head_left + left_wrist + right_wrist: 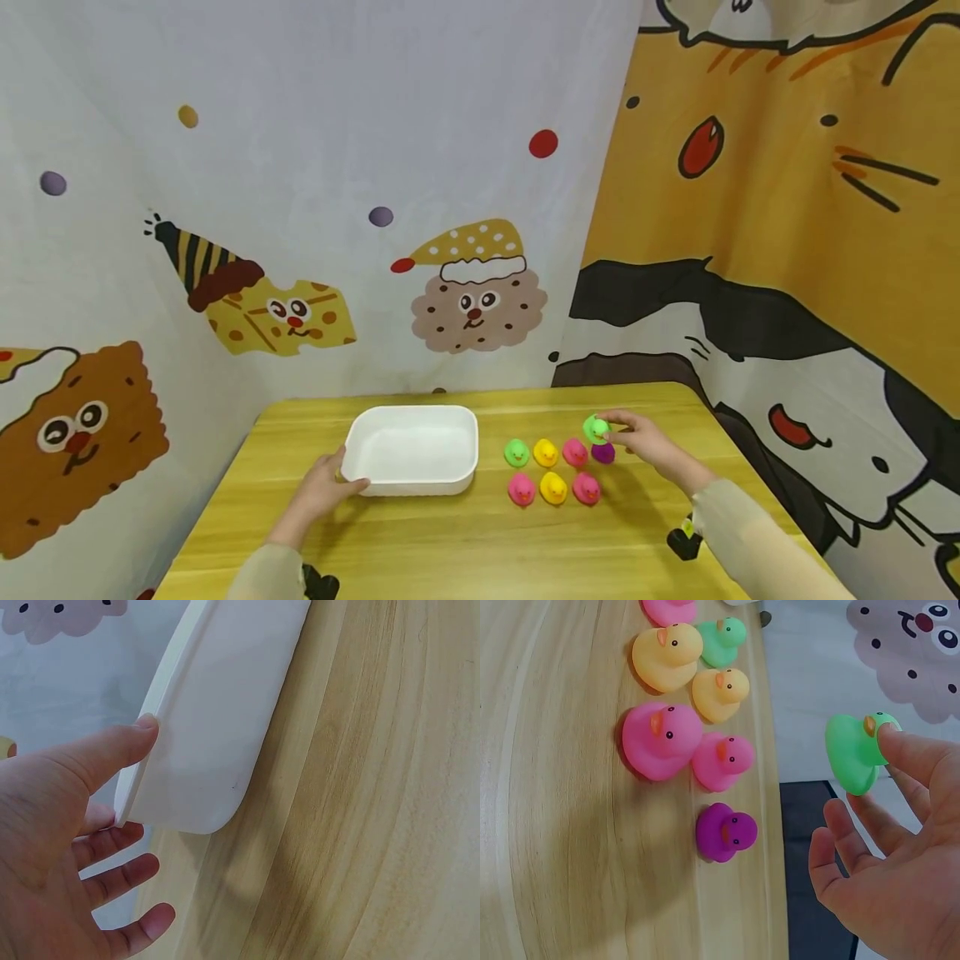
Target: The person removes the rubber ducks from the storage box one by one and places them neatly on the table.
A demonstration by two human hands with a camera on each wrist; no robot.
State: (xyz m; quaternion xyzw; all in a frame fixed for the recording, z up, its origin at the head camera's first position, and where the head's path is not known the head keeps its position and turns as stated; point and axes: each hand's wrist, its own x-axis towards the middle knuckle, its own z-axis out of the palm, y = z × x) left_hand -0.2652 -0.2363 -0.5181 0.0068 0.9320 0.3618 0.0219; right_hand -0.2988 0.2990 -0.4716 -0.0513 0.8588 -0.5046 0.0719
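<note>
My right hand [637,437] pinches a green rubber duck [847,750] between thumb and fingers, lifted above the table. Below it, a purple duck [724,832] stands at the right end of the back row, partly hidden in the head view. That row continues leftward with a pink duck [575,452], a yellow duck [546,452] and another green duck [517,452]. In front sit two pink ducks with a yellow duck [553,488] between them. My left hand [326,487] holds the near left corner of a white plastic tub [217,712], thumb at the rim, the last fingers loose.
The wooden table [450,550] carries the tub on the left and the ducks on the right. A cartoon-printed cloth [450,125] hangs behind the table and along its sides. No ducks show inside the tub.
</note>
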